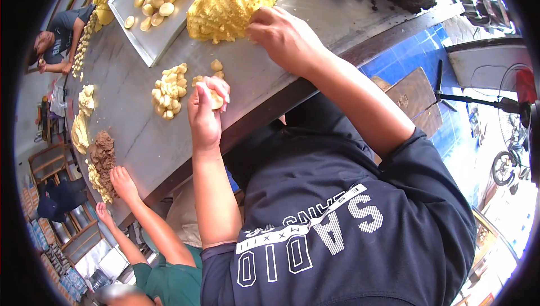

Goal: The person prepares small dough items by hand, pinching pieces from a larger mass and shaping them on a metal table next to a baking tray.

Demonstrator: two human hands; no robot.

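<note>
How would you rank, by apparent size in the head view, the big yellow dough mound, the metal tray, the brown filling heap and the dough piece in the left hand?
1. Metal tray, partly cut off.
2. Yellow dough mound.
3. Brown filling heap, though it lies farther away, so unsure.
4. Dough piece in the left hand.

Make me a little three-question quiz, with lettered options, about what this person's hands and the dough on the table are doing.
1. Where is the right hand?
A. on the big yellow dough mound
B. on the metal tray
C. under the table

2. What colour is the heap a co-worker's hand touches?
A. white
B. brown
C. green

3. How is the left hand?
A. flat and empty
B. closed round a small dough piece
C. gripping a knife

Answers: 1 A, its fingers rest on the mound's edge. 2 B, the brown heap lies beside that hand. 3 B, pale dough shows between its curled fingers.
</note>
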